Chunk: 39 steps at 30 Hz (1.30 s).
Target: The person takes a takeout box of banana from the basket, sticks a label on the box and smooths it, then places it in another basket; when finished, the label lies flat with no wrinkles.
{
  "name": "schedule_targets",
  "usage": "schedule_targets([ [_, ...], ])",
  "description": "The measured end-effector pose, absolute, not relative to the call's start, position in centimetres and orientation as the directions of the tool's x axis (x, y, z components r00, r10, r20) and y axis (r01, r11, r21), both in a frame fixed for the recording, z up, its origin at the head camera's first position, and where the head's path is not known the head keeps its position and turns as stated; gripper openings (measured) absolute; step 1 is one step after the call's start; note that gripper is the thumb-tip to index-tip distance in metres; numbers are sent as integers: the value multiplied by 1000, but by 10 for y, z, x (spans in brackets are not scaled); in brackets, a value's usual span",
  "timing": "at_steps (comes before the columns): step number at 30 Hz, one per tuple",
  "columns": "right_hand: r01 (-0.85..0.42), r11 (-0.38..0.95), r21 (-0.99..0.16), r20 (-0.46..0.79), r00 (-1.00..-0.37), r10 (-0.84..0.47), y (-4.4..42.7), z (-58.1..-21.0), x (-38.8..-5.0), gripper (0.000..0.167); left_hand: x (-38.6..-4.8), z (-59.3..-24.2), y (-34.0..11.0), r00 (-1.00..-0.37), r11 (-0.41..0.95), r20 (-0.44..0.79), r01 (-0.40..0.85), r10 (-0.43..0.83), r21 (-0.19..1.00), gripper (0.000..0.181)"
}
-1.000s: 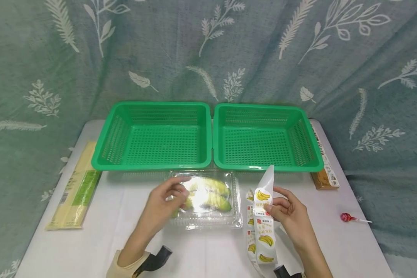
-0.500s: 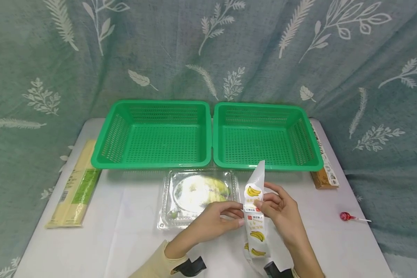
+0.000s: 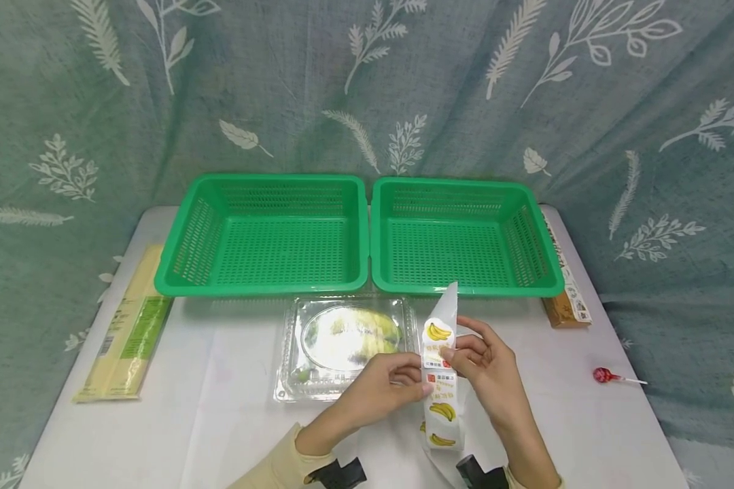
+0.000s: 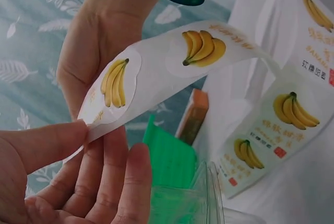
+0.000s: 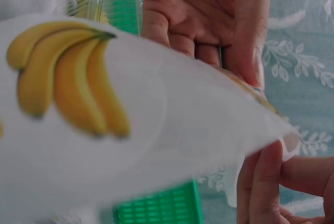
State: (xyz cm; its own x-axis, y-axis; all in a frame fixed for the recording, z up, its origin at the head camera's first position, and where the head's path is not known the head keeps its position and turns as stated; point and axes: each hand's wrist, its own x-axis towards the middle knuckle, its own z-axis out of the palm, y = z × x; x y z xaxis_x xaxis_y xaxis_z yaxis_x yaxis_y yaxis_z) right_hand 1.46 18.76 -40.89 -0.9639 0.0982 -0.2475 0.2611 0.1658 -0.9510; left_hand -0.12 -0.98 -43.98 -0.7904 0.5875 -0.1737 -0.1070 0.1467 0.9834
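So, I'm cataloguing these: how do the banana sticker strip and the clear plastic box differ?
The sticker strip is held by the left hand and right hand; the clear box rests on the table. The strip is white and narrow; the box is clear and wider. Both show yellow: the strip's printed bananas, the box's contents.

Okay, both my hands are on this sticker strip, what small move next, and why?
I'd probably steady the sticker strip with the left hand and peel off the banana sticker nearest its pointed end with the right hand: both hands hold the strip, the right thumb lies on that sticker, and the clear fruit box sits close by.
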Motion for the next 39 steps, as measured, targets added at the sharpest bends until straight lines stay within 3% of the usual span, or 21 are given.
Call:
schedule_targets([
  [7,243,181,-953,-228,-969,98,191,-411,15,57,0,-439,-8,-806,155,-172,-101,566,983,29],
  [15,80,205,-975,-41,-981,189,198,-402,17,48,1,-438,-8,-805,134,-185,-132,563,982,31],
  [21,-136,351,-926,121,-990,-66,201,-399,17,45,1,-439,-8,-801,132,-182,-130,570,983,30],
  [27,-139,494,-858,46,-980,-196,203,-401,18,43,0,-439,-9,-783,125,-188,-141,593,982,25],
  [39,-140,539,-831,11,-972,-236,199,-402,22,30,1,-441,-10,-761,105,-160,-121,629,987,27],
])
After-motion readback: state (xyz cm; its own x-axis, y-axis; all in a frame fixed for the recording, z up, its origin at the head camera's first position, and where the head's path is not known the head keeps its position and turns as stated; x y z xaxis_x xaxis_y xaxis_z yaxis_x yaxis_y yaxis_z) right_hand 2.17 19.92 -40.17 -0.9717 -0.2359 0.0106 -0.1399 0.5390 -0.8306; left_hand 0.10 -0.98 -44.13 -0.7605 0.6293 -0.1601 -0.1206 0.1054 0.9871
